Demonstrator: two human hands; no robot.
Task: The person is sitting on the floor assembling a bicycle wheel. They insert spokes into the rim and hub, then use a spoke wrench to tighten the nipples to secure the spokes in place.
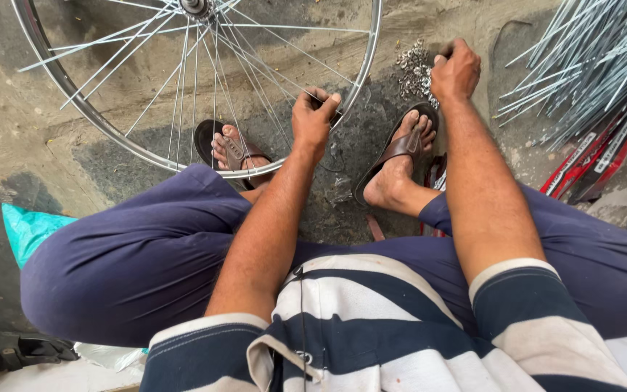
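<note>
A bicycle wheel rim (88,109) with thin metal spokes lies on the concrete floor in front of me, its hub (196,6) at the top edge. My left hand (313,116) grips the rim's near edge, fingers pinched around a spoke end there. My right hand (456,70) reaches further right, fingers curled down into a small pile of metal spoke nipples (414,69) on the floor. Whether it holds any is hidden by the fingers.
I sit on the floor with knees spread, brown sandals on both feet (397,163). A bundle of loose spokes (596,58) lies at the upper right, red packets (589,163) below it. A teal bag (27,229) sits at the left.
</note>
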